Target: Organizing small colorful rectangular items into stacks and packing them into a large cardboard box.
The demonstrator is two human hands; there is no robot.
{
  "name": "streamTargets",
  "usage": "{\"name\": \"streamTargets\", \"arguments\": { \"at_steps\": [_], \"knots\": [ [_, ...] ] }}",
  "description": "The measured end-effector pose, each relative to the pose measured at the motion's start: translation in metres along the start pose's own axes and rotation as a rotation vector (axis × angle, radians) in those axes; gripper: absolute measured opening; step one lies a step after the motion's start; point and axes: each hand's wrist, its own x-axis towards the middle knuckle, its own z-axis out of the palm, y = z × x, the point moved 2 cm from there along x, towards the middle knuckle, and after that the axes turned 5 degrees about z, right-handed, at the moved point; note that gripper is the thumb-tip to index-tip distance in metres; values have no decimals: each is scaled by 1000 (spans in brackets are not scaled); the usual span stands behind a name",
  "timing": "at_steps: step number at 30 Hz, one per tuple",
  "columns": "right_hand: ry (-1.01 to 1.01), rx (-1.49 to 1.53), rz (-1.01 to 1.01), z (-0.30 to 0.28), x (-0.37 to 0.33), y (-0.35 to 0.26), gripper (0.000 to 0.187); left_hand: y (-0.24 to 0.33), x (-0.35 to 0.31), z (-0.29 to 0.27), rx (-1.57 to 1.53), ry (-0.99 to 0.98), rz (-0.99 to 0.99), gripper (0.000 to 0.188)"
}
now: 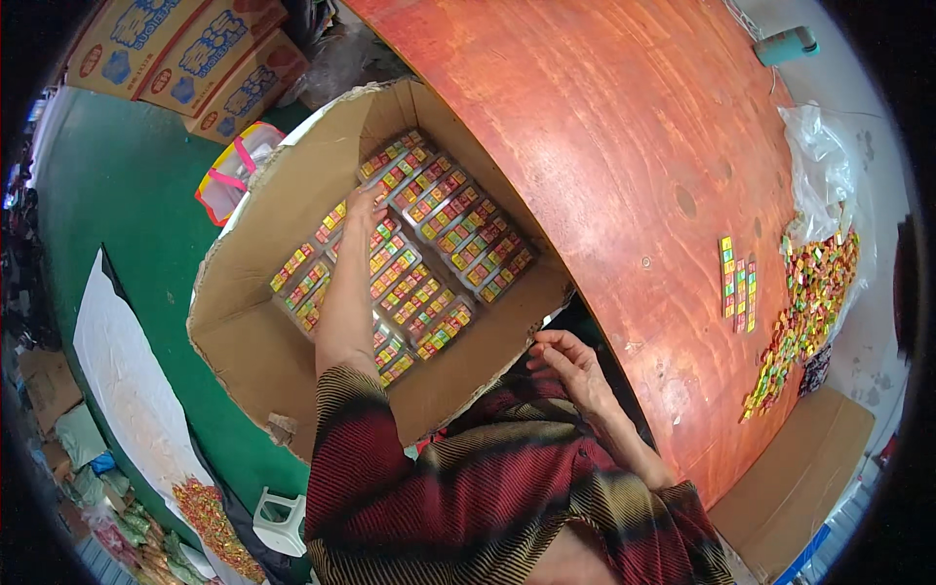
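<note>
Step in hand (judged, not certain): setting or straightening packs of small coloured blocks (473, 219) inside cardboard box (249, 244), left of tabletop (624, 166). Next move: probably calls for levelling pack under fingers, then clear lift-out. Packs: long axis apparently far left to near right, rows crosswise; no front distinguishable. Left hand (364, 207): among packs, toward far side; grip hidden, cannot tell. Right hand (575, 375): fingers curled, near box's near-right rim; hold unclear.
</note>
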Motion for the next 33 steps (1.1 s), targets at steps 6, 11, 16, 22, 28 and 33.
{"name": "streamTargets", "arguments": {
  "at_steps": [6,11,16,22,28,33],
  "knots": [
    [-9,8,0,-3,4,4,22,2,-1,24,44,163,2,34],
    [-26,-2,-6,1,5,5,23,3,7,26,-2,298,26,38],
    [6,39,5,-5,4,6,23,23,-39,50,160,370,137,42],
    [18,-76,-10,-4,3,7,21,22,-57,59,1021,549,725,49],
    [21,-50,-11,-9,4,9,21,21,-63,91,1561,169,946,52],
    [28,7,-8,-13,2,10,21,7,-68,90,1610,169,1066,56]
  ]
}}
